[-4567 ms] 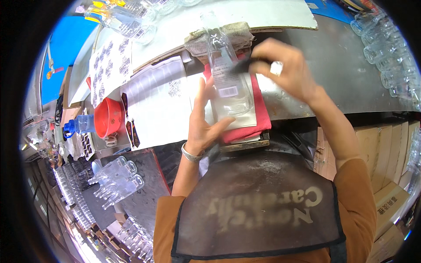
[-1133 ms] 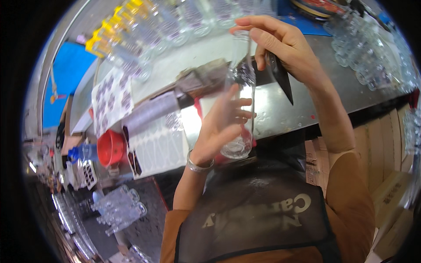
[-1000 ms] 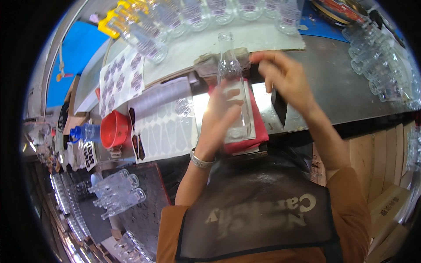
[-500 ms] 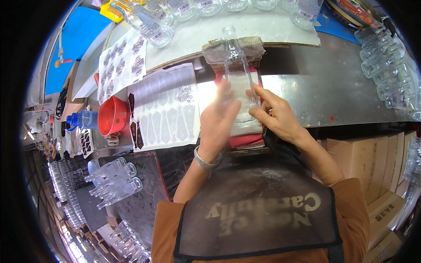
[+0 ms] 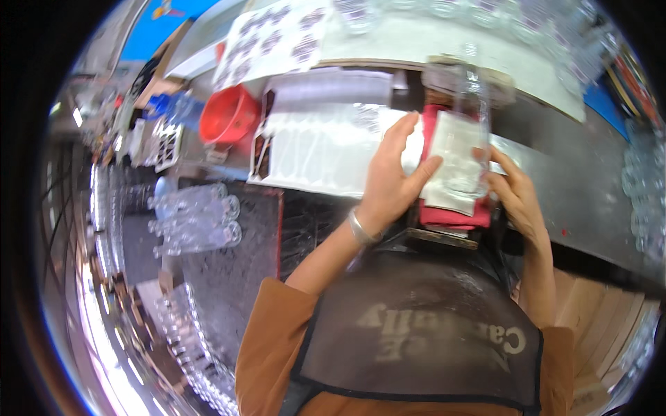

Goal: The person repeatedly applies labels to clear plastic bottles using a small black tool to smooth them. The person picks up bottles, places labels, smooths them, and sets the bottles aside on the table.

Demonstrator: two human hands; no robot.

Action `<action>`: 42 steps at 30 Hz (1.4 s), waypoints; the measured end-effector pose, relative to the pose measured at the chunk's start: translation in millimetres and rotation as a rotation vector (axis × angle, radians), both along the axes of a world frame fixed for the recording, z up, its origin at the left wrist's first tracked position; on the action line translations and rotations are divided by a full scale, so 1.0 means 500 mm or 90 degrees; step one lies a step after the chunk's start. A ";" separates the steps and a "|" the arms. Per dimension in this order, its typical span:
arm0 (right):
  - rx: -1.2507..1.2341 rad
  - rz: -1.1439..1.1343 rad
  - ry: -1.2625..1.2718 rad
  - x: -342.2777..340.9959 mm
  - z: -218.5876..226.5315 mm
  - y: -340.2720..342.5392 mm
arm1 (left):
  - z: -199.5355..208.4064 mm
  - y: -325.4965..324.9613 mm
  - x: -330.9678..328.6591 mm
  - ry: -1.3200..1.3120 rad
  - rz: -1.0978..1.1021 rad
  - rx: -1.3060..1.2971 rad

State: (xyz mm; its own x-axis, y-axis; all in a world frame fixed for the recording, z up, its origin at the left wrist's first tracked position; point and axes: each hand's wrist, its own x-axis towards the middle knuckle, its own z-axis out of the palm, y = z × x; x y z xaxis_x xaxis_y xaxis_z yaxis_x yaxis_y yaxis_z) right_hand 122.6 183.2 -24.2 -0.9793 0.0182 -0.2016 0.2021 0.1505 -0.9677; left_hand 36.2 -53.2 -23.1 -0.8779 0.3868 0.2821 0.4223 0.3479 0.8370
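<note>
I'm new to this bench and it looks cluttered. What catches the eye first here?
First, the two hands at the centre: the left hand and right hand press a clear glass bottle lying on a red cloth. Next, the red funnel at upper left, beside a white label sheet. More clear bottles lie in a row at left.

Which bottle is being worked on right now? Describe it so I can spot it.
On the grey steel counter, find the red cloth pad. The clear glass bottle lies on it, between left hand and right hand, unlike the bottles lying loose at far left.
</note>
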 end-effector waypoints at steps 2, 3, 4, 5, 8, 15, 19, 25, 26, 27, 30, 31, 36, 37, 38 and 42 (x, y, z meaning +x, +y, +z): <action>-0.039 -0.034 0.011 0.010 -0.010 0.010 | -0.029 -0.087 -0.051 0.076 0.136 -0.098; -0.033 -0.060 0.050 0.015 -0.013 0.013 | -0.043 -0.136 -0.081 0.111 0.237 -0.162; -0.033 -0.069 0.052 0.017 -0.023 0.023 | -0.074 -0.207 -0.116 0.193 0.306 -0.268; -0.033 -0.075 0.052 0.017 -0.035 0.033 | -0.109 -0.293 -0.143 0.209 0.358 -0.425; -0.036 -0.124 0.043 0.017 -0.036 0.044 | -0.115 -0.382 -0.146 0.053 0.434 -0.545; -0.017 -0.146 0.057 -0.007 -0.029 0.035 | -0.147 -0.302 -0.106 0.079 0.294 -0.514; 0.010 -0.139 0.067 -0.006 -0.035 0.037 | -0.084 -0.277 -0.060 0.104 0.209 -0.377; 0.010 -0.170 0.057 0.004 -0.046 0.048 | -0.098 -0.413 0.002 0.208 0.117 -0.467; 0.011 -0.175 0.053 0.006 -0.047 0.048 | -0.105 -0.424 0.020 0.211 0.103 -0.466; 0.001 -0.166 0.048 0.008 -0.047 0.046 | -0.113 -0.432 0.029 0.214 0.089 -0.465; -0.034 -0.141 0.054 0.008 -0.024 0.022 | -0.135 -0.443 0.030 0.247 0.154 -0.467; -0.042 -0.142 0.068 0.008 -0.007 0.006 | -0.133 -0.432 0.017 0.268 0.174 -0.455; 0.039 -0.109 0.071 0.022 0.041 -0.039 | -0.095 -0.441 -0.002 0.293 0.124 -0.407; 0.073 -0.098 0.097 0.023 0.036 -0.041 | -0.080 -0.438 0.006 0.256 0.108 -0.387; 0.110 -0.087 0.122 0.023 0.029 -0.041 | -0.072 -0.431 0.012 0.218 0.089 -0.367; 0.086 -0.039 0.059 0.015 0.032 -0.030 | -0.043 -0.386 0.016 -0.030 0.186 -0.169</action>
